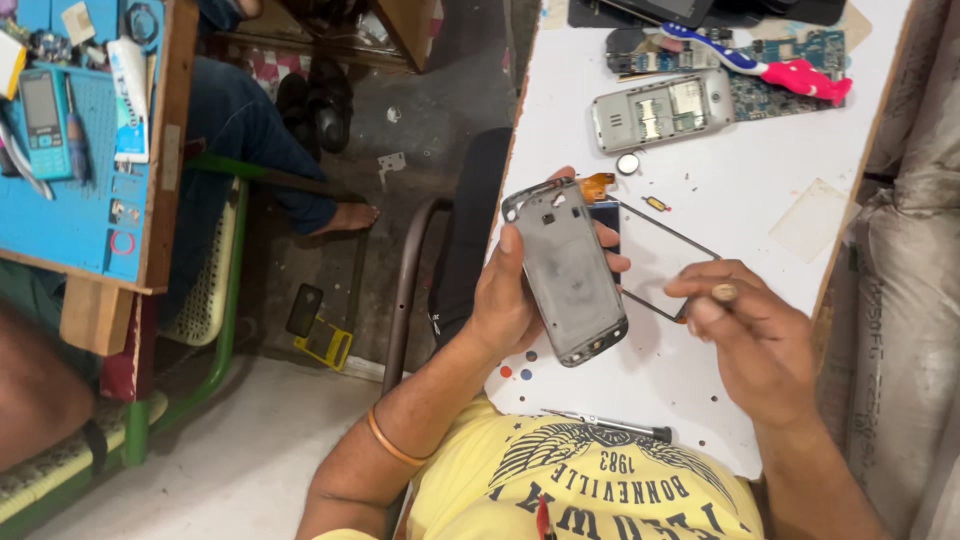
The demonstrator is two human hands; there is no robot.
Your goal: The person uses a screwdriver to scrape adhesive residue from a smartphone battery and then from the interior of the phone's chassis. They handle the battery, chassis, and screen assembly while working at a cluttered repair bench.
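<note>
My left hand (pixel 505 300) grips a grey phone housing (pixel 566 268) by its edges, its bare inner frame facing up above the near part of a white table (pixel 760 190). An orange flex strip (pixel 598 184) sticks out at its top. My right hand (pixel 750 330) pinches the corner of a thin clear screen panel with a black edge (pixel 665 255), which is swung away to the right of the housing.
At the far side of the table lie an opened silver phone (pixel 660 110), a circuit board (pixel 800 60), a toothbrush (pixel 715 45) and a pink object (pixel 805 78). A screwdriver (pixel 610 425) lies near me. A blue work mat with tools (pixel 75 150) and another person's leg (pixel 260 150) are at left.
</note>
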